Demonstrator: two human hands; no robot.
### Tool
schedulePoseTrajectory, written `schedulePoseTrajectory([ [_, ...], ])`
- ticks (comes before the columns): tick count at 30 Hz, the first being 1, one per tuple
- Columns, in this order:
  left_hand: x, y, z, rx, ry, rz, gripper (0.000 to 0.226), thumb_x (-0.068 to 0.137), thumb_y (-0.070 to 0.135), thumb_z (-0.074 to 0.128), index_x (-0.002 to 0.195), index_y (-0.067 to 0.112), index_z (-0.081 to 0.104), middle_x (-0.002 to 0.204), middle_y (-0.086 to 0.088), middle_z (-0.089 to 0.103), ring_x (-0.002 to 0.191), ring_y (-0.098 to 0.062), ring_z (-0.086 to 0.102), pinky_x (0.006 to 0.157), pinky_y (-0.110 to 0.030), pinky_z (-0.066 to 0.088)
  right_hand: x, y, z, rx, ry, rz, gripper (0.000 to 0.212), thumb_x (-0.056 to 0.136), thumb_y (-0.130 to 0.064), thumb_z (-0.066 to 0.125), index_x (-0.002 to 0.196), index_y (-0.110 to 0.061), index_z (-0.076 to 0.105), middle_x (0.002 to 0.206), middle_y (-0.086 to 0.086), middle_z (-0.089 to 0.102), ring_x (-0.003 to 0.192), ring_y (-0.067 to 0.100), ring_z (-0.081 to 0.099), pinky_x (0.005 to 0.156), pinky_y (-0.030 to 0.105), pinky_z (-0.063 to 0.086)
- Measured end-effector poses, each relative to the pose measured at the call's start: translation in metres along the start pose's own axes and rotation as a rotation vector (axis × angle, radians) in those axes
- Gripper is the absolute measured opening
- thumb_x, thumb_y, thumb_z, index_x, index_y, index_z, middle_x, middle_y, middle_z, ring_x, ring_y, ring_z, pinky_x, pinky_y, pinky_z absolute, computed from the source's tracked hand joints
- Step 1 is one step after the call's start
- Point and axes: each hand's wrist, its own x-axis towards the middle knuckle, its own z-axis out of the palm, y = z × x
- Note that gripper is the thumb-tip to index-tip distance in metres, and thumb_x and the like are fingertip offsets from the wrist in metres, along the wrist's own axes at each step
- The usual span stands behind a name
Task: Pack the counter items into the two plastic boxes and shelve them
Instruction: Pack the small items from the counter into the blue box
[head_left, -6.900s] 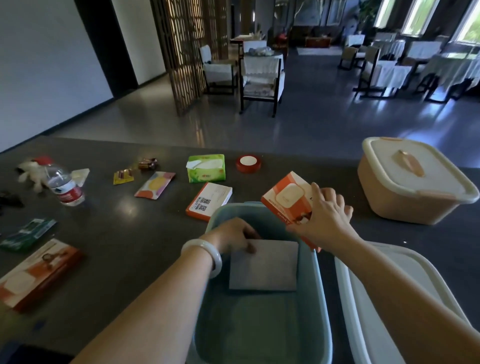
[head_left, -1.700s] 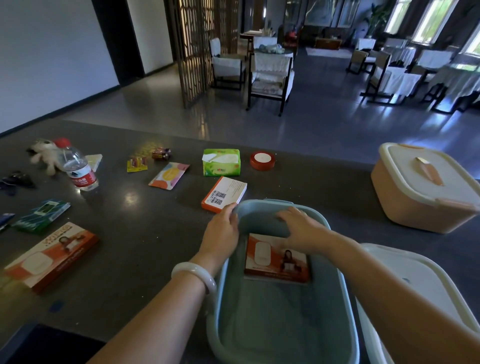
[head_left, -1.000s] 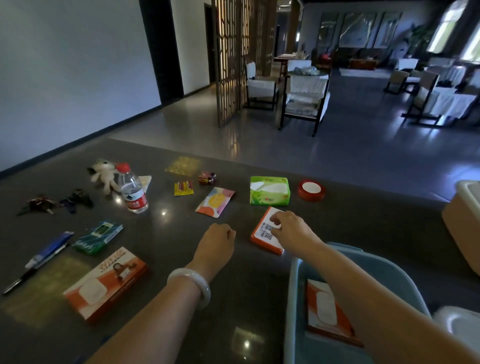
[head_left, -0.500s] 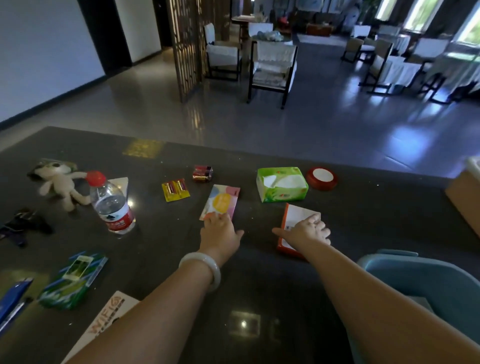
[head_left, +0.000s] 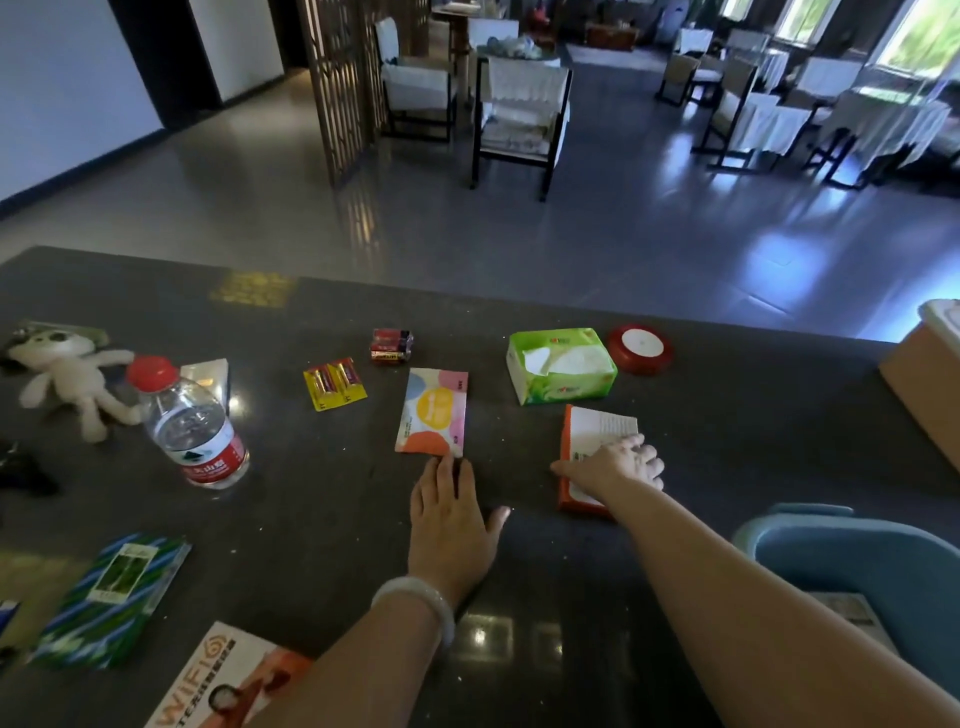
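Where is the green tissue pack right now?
Head view, right of centre on the counter: the green tissue pack lies between the red tape roll and the colourful packet.

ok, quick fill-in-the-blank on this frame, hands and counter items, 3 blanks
1. The right hand rests on the orange and white ____.
2. The left hand's fingertips touch the near edge of the colourful ____.
3. The cap of the water bottle is ____.

Missing words: box; packet; red
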Motion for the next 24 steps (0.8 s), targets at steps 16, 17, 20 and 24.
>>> schedulePoseTrajectory([
  [16,-0.075,-0.024,-0.051,-0.048,0.040,-0.088,0.070,0.090,0.049,0.058,0.147,0.020,0.031,0.154,-0.004,0.024,0.144,-0.022,0.019,0.117,-0.040,0.017,-0.096,-0.001,0.031,-0.091,-0.108,-0.493,0.123,0.069,-0.056,0.077,0.152,-0.017,-0.004,0.153,0.013,0.016,0.141,0.034,0.018,0.112,0.048,0.025],
  [17,-0.089,-0.032,-0.057,-0.033,0.067,-0.117,0.071,0.089,0.050,0.059,0.147,0.021,0.031,0.154,-0.003,0.024,0.144,-0.021,0.019,0.117,-0.041,0.018,-0.104,-0.003,0.036,-0.102,-0.116,-0.533,0.123,0.068,-0.056,0.078,0.152,-0.017,-0.004,0.152,0.013,0.017,0.140,0.033,0.019,0.112,0.048,0.025],
  [20,-0.129,-0.064,-0.071,0.040,0.117,-0.218,0.080,0.084,0.058,0.061,0.148,0.023,0.028,0.156,-0.003,0.019,0.145,-0.022,0.015,0.119,-0.042,0.018,-0.128,-0.010,0.051,-0.141,-0.151,-0.618,0.126,0.065,-0.055,0.080,0.152,-0.018,-0.004,0.152,0.012,0.016,0.140,0.033,0.019,0.112,0.048,0.024],
  [24,-0.169,-0.099,-0.087,0.073,0.088,-0.398,0.099,0.072,0.069,0.064,0.150,0.024,0.022,0.157,-0.004,0.012,0.146,-0.026,0.010,0.118,-0.044,0.014,-0.147,-0.015,0.065,-0.185,-0.187,-0.660,0.128,0.064,-0.055,0.080,0.152,-0.017,-0.005,0.152,0.011,0.016,0.141,0.032,0.018,0.113,0.048,0.023],
])
